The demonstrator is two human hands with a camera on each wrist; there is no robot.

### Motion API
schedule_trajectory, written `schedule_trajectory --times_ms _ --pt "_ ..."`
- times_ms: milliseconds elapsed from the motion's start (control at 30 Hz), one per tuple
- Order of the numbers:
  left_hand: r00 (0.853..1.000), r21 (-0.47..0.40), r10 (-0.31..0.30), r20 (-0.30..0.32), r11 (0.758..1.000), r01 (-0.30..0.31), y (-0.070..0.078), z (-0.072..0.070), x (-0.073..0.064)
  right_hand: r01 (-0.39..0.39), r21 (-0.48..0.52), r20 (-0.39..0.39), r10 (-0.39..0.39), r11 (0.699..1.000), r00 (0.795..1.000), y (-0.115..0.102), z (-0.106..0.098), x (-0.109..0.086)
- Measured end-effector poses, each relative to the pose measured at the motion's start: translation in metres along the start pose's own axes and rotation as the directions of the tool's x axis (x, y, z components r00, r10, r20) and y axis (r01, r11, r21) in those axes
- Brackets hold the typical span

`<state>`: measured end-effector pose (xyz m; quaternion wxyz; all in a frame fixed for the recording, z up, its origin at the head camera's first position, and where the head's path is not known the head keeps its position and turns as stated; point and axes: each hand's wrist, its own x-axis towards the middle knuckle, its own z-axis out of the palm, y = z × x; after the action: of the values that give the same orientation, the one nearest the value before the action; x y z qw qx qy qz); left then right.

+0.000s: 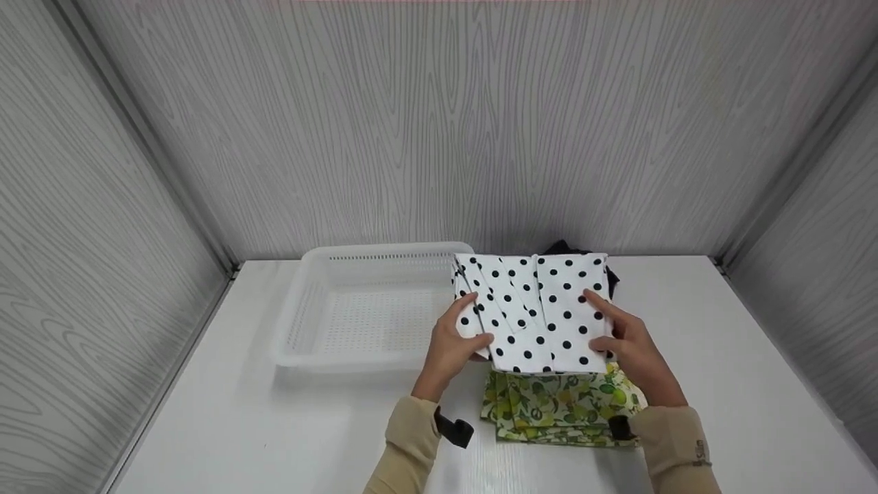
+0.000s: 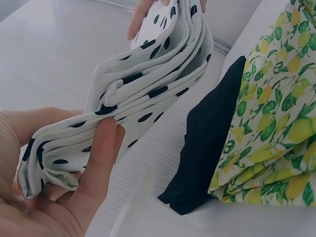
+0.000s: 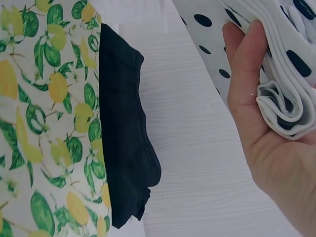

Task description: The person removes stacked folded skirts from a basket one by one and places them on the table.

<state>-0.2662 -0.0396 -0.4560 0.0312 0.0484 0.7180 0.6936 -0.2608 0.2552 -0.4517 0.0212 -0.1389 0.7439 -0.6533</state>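
Both hands hold up a folded white cloth with black polka dots (image 1: 566, 315). My left hand (image 1: 449, 346) grips its left edge, thumb on the near face and fingers around the side. On the opposite edge, my right hand (image 1: 636, 350) pinches the layers in the same way. The left wrist view shows several stacked folds in the dotted cloth (image 2: 143, 94) between thumb and fingers. A rolled end of it rests against the palm in the right wrist view. Beneath lies a folded lemon-print cloth (image 1: 559, 405), partly covered by the dotted one.
A white perforated plastic basket (image 1: 291, 312) stands on the white table (image 1: 226, 412) to the left. Black fabric (image 3: 123, 123) sticks out from beside the lemon-print cloth. Grey wood-grain panels (image 1: 425, 123) rise behind the table and at both sides.
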Motion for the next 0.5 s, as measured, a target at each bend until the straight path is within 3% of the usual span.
schedule_trajectory --times_ms 167,500 --pt "1.000 -0.017 -0.022 0.019 1.000 0.022 -0.004 0.011 -0.002 -0.003 0.010 -0.010 0.003 1.000 1.000 0.006 -0.009 -0.009" --pt "0.998 -0.020 -0.011 0.062 1.000 0.012 -0.009 0.031 -0.004 -0.005 -0.017 -0.023 0.005 1.000 1.000 0.013 -0.029 -0.023"
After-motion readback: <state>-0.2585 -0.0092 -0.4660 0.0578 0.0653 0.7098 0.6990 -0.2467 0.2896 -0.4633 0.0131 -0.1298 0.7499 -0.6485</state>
